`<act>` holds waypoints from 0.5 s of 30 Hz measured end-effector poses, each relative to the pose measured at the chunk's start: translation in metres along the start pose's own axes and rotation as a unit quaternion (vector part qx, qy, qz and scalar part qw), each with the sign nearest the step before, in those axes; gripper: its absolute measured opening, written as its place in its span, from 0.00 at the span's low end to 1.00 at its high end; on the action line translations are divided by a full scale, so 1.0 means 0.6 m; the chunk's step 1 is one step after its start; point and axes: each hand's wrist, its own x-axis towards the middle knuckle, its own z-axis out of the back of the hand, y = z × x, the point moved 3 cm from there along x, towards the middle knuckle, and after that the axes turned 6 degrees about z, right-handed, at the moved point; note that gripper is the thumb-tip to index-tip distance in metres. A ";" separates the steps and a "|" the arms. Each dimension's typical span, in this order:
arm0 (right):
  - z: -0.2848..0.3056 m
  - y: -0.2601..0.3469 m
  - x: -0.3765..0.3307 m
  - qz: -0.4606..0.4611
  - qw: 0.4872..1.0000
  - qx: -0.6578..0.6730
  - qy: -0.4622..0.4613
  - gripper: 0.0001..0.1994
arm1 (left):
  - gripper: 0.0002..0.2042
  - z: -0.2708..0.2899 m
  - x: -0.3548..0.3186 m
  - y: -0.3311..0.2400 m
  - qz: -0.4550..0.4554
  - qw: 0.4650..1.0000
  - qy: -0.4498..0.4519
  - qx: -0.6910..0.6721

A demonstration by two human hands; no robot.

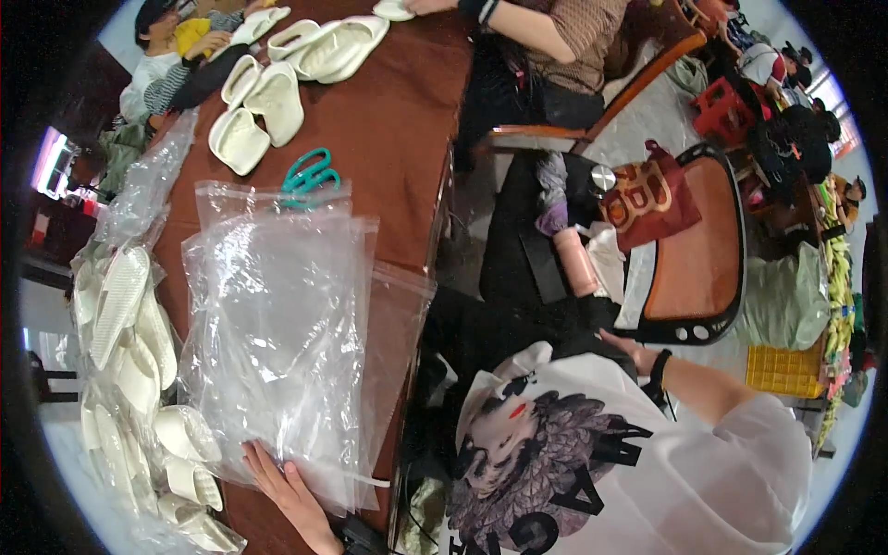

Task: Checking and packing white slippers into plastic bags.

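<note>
My left hand (289, 488) lies flat with its fingers stretched out, at the near edge of a stack of clear plastic bags (277, 314) on the brown table. A black band or device sits at that wrist. Away from the table, my right hand (631, 351) rests by my dark-clothed lap, a black band on its wrist. Its fingers look extended and nothing shows in them. Left of the bags lie several cream slippers (139, 375), many in clear plastic. Teal-handled scissors (310, 176) lie at the stack's far edge, and more loose cream slippers (273, 102) are beyond them.
The brown tablecloth (388, 129) ends at an edge left of my lap. A chair (698, 250) on the right holds a pink bottle (576, 262) and a dark red bag (652, 199). Across the table a co-worker's hand touches a slipper. A yellow crate (784, 370) stands farther right.
</note>
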 end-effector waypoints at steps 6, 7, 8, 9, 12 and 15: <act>-0.158 0.077 -0.114 0.115 0.991 -0.016 -0.066 0.23 | 0.27 0.022 -0.013 0.001 -0.054 0.997 -0.026 0.055; -0.178 0.093 -0.127 0.053 0.996 0.017 -0.074 0.23 | 0.27 0.023 -0.013 0.005 -0.059 0.996 -0.038 0.047; -0.119 0.046 -0.080 -0.039 0.990 0.118 -0.070 0.21 | 0.27 0.021 -0.012 -0.002 -0.068 0.996 -0.041 0.031; -0.083 0.019 -0.056 -0.070 0.986 0.135 -0.072 0.21 | 0.26 0.019 -0.009 -0.009 -0.073 0.996 -0.042 0.018; -0.100 0.041 -0.063 -0.091 0.983 0.136 -0.086 0.22 | 0.26 0.027 -0.015 -0.023 -0.072 0.995 -0.041 0.050; -0.072 0.027 -0.027 -0.087 0.989 0.084 -0.081 0.22 | 0.25 0.027 -0.021 -0.015 -0.069 0.993 -0.054 0.084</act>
